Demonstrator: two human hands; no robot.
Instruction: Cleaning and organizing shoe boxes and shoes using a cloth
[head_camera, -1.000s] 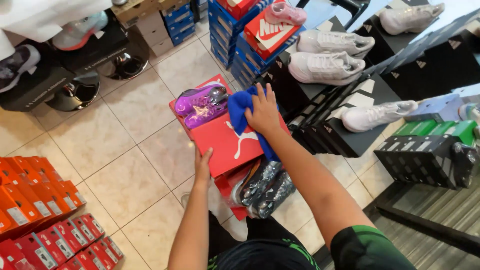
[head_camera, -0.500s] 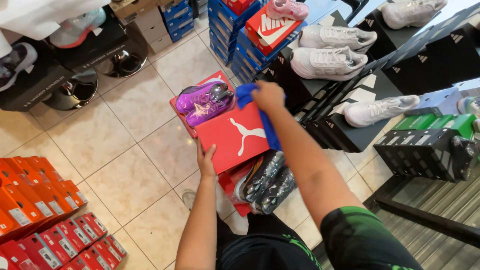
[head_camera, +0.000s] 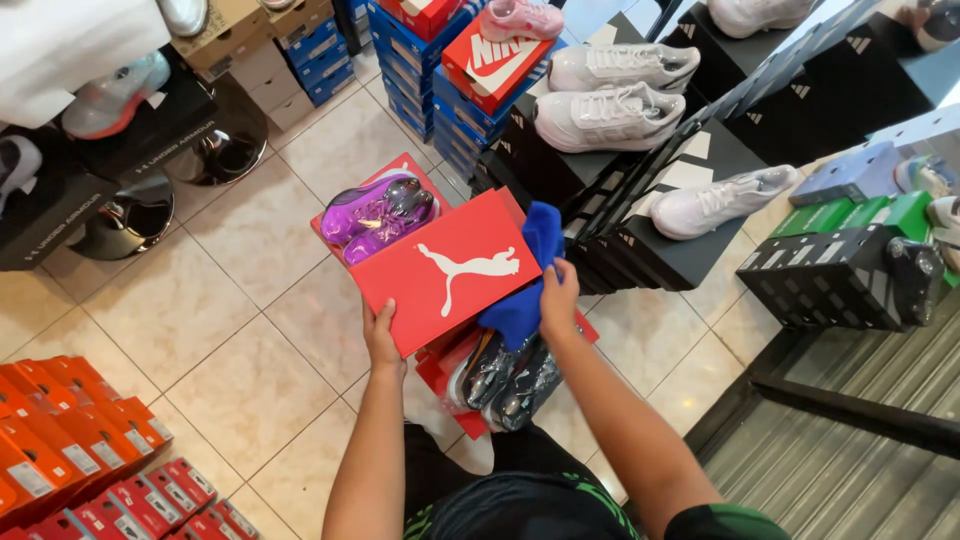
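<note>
My left hand (head_camera: 381, 338) grips the near edge of a red shoe-box lid (head_camera: 447, 268) with a white animal logo, held tilted over the floor. My right hand (head_camera: 558, 296) presses a blue cloth (head_camera: 527, 268) against the lid's right side. Behind the lid, an open red box (head_camera: 339, 199) holds a pair of shiny purple shoes (head_camera: 378, 212). Below the lid, another open red box (head_camera: 450, 378) holds dark metallic shoes (head_camera: 510, 378).
Stacks of blue boxes (head_camera: 412, 78) and black display boxes (head_camera: 640, 245) with white sneakers (head_camera: 608, 112) stand ahead. Orange and red boxes (head_camera: 70, 440) lie at lower left. Round chrome stand bases (head_camera: 225, 155) sit at upper left. A black-framed metal ramp (head_camera: 860, 430) runs on the right.
My right hand has drawn the blue cloth from the lid's top edge down its right side toward me. The lid has tilted and shifted slightly; my left hand keeps its hold.
</note>
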